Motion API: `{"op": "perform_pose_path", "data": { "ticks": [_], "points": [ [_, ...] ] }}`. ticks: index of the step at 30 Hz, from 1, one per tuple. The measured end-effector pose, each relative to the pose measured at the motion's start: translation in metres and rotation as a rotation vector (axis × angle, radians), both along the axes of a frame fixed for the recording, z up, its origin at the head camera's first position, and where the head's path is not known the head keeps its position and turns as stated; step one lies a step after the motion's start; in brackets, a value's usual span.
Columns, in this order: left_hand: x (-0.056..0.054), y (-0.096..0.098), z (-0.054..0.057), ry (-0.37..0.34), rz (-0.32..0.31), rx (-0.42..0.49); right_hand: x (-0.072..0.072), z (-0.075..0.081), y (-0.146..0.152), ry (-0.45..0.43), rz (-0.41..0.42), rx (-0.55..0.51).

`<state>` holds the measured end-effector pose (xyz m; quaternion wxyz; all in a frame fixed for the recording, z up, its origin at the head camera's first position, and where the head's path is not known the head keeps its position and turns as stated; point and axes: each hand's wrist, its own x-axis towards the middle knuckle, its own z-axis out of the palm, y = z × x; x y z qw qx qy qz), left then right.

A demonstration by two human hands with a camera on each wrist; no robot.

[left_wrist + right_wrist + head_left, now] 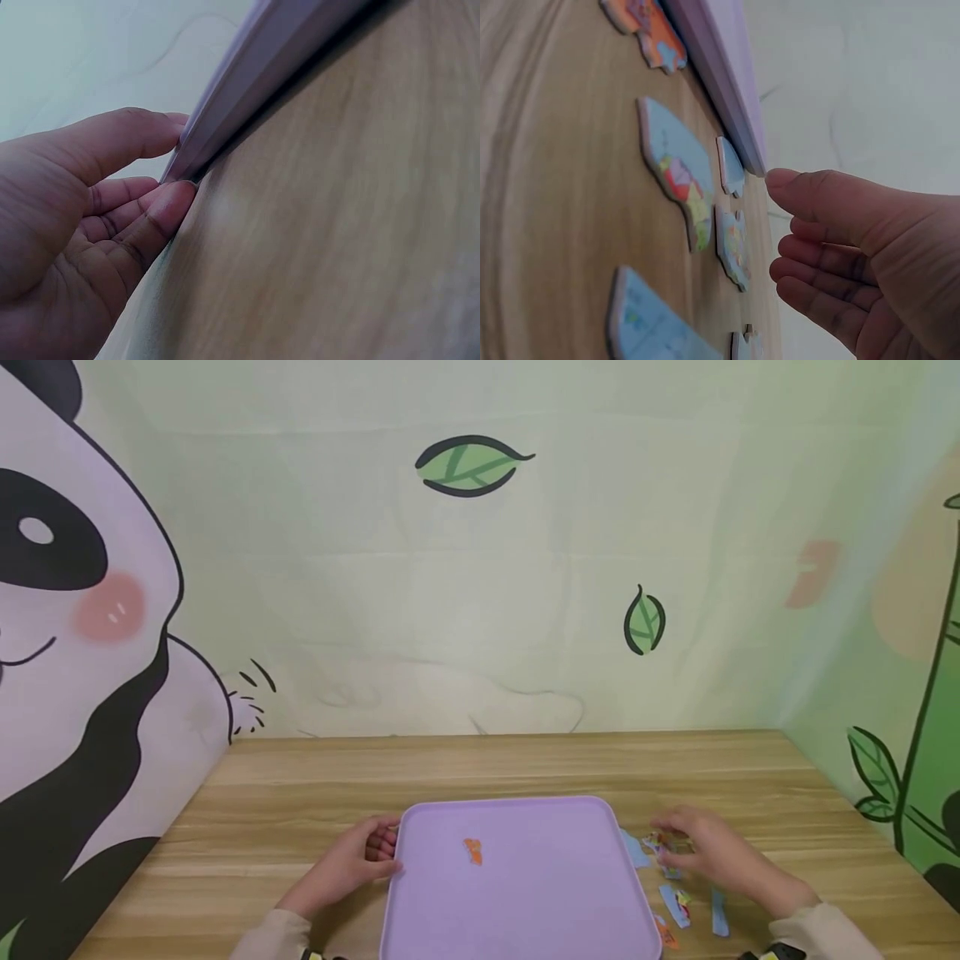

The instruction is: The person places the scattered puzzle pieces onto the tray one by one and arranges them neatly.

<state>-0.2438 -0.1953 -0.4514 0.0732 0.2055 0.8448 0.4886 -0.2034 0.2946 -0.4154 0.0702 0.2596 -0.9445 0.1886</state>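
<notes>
A lilac tray (517, 893) lies on the wooden table, with one small orange puzzle piece (473, 851) on its upper left part. My left hand (347, 864) holds the tray's left edge; in the left wrist view its thumb and fingertips meet the outer wall (247, 82). Right of the tray, my right hand (720, 852) hovers over several puzzle pieces, its fingers loosely bent with nothing between them in the right wrist view. A blue piece with a coloured pattern (676, 176), a plain blue piece (719, 912) and another orange piece (666, 932) lie nearby.
A light blue piece (635, 850) sits against the tray's right side. Behind the table (300, 768) hangs a pale cloth backdrop (337, 568) printed with leaves and a panda (90, 635); it also closes off both sides.
</notes>
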Motion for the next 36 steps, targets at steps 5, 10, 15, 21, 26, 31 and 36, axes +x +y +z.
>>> {"op": "perform_pose_path", "data": {
  "ticks": [5,10,15,21,26,31,36],
  "points": [
    [0.000,0.000,-0.001,-0.001,0.003,0.002,0.001,-0.005,0.003,-0.028,-0.009,0.012],
    [-0.001,-0.001,-0.002,0.001,-0.002,0.003,0.002,-0.009,0.005,-0.010,0.004,0.032],
    [-0.002,-0.002,-0.004,0.008,-0.017,0.009,0.000,-0.014,0.007,0.002,0.015,0.060],
    [-0.003,-0.003,-0.006,0.019,-0.025,0.017,0.002,-0.014,0.007,-0.006,-0.001,0.079],
    [-0.003,-0.002,-0.005,0.018,-0.021,0.017,0.003,-0.014,0.006,-0.023,-0.016,0.075],
    [-0.001,-0.001,-0.002,0.015,-0.017,0.010,0.003,-0.016,0.006,-0.016,-0.021,0.067],
    [-0.001,-0.001,-0.001,0.018,-0.015,0.001,0.004,-0.017,0.006,-0.010,-0.030,0.058]
  ]
}}
